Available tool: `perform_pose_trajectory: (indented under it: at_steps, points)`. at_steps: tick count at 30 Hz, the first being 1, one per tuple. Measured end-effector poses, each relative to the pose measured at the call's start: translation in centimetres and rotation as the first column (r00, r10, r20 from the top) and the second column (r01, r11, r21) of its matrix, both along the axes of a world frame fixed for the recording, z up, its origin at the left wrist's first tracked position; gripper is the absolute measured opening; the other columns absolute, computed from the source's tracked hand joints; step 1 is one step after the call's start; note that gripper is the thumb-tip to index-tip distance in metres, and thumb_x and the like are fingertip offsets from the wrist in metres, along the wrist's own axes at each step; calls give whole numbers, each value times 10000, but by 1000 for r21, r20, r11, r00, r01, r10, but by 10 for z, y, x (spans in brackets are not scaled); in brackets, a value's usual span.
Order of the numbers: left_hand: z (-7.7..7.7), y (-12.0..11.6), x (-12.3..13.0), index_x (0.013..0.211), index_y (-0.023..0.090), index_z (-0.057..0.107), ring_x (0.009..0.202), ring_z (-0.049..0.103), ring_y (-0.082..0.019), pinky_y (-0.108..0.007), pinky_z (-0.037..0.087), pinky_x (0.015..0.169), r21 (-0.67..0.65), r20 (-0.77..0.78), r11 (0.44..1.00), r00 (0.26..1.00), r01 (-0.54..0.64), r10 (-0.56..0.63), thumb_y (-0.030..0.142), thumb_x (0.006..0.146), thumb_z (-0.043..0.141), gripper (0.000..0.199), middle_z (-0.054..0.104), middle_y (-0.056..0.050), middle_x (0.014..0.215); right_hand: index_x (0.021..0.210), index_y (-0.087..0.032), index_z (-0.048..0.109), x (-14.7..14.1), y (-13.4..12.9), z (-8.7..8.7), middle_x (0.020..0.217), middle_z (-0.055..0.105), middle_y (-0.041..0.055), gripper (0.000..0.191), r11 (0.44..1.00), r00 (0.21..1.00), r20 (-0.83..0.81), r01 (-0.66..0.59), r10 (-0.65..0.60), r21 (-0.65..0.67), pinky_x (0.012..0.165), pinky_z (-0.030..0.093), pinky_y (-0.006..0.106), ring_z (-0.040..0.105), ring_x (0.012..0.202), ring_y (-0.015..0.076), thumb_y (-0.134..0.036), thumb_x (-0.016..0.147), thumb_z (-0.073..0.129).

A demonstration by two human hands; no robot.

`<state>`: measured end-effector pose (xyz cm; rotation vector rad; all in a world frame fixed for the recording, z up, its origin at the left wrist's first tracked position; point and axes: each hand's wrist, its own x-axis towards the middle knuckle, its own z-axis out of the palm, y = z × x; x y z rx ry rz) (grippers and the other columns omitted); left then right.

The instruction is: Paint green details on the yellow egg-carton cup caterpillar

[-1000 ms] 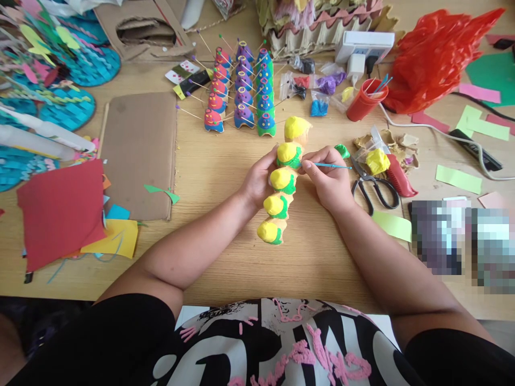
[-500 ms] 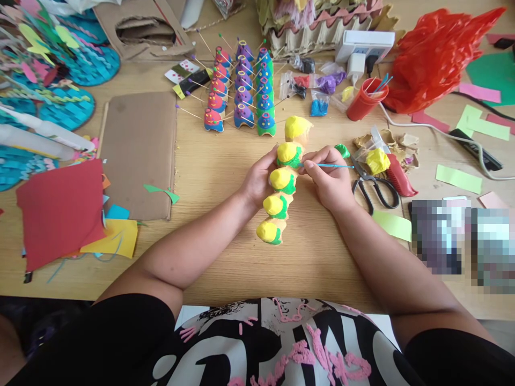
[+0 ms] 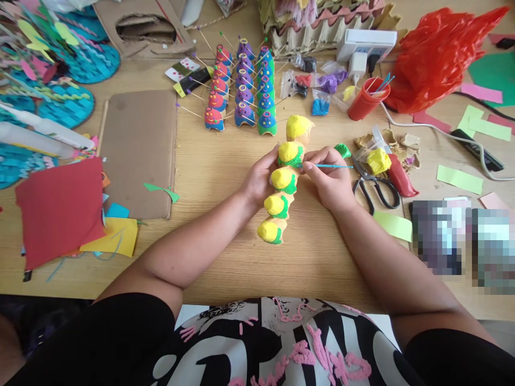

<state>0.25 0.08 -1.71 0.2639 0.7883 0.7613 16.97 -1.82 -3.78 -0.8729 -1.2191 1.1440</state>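
Observation:
My left hand [image 3: 260,179] is closed on the left side of an egg-carton strip [image 3: 284,212], whose several bumps have yellow clay tops and mostly green clay lower down. The farthest bump shows yellow over bare carton. In my right hand [image 3: 330,179] is a thin blue stick tool [image 3: 330,166], pinched between thumb and fingers. Its tip meets the green clay on the second bump from the far end, partly hidden by my fingers. A small lump of green clay [image 3: 343,150] lies just beyond my right hand.
Finished clay caterpillars [image 3: 243,96] with toothpick feelers stand at the back. Black-handled scissors [image 3: 376,187], yellow clay [image 3: 379,160] and a red cup [image 3: 368,99] of sticks are on the right. Cardboard [image 3: 139,155] and red paper [image 3: 60,212] lie left.
Both hands stay almost where they were, still on the carton strip and the stick tool. The whole view has shifted very slightly.

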Motion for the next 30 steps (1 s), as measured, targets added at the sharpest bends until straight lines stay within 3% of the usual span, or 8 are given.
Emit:
perform_pose_trajectory:
  at_steps: [15,25,30]
  points:
    - [-11,1,1,1090,291,764,736,781,-297,-323,544,536,-15,11,1000,1000,17,-17,610,969,605,377,754,-67,704,774,-254,576,0,0,2,792,714,-33,506,999,999,19,44,-43,-29,723,588,311,679,739,136,-631,756,913]
    - [3,-2,1,1069,261,751,516,674,-227,-297,480,467,-23,30,998,998,50,-49,595,989,587,381,693,-47,599,786,-258,583,0,0,1,833,733,-30,493,997,998,23,60,-59,-51,735,596,313,682,751,135,-622,760,914]
    - [2,-2,2,1101,273,750,547,699,-225,-289,496,462,-26,46,999,998,35,-34,605,973,612,381,735,-50,660,786,-256,577,1,1,-2,816,709,-34,510,998,999,3,39,-39,-44,731,581,312,671,748,134,-648,761,902]
